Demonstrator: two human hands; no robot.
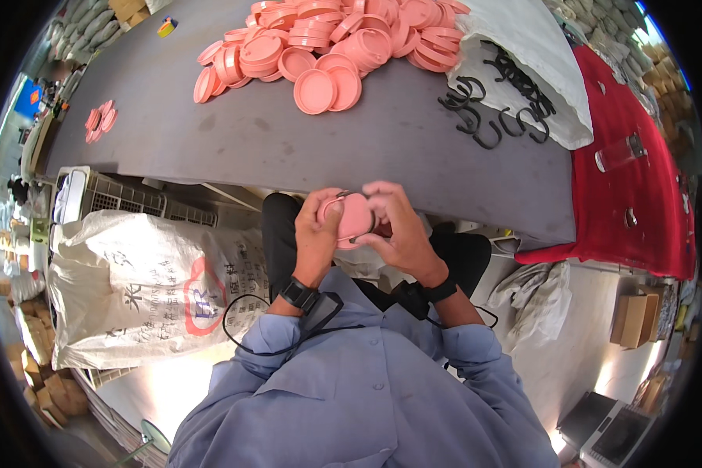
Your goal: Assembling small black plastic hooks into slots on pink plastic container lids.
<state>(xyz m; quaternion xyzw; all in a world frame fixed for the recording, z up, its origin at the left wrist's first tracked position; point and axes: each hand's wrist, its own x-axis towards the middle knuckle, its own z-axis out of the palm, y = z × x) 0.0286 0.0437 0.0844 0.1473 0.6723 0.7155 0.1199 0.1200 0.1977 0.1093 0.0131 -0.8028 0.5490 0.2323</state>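
Over my lap, close to the table's near edge, a round pink plastic lid (356, 217) sits between my hands. My left hand (315, 238) is wrapped round its left side, thumb laid across the face. The fingers of my right hand (406, 234) curl at the opposite rim, where a black curved strip (373, 214) runs along the lid's edge. Slight blur at those fingertips hides how firmly the strip is pinched. Farther off lies a large heap of similar pink lids (316, 92), and to its right are several loose black C-shaped strips (487, 135).
The grey table (249, 156) spans the front. An open white sack (534, 66) lies beside the black strips. Red cloth (639, 210) with a clear bottle (618, 154) covers the right side. A small lid group (101, 120) sits far left; a bulky white sack (132, 288) stands below.
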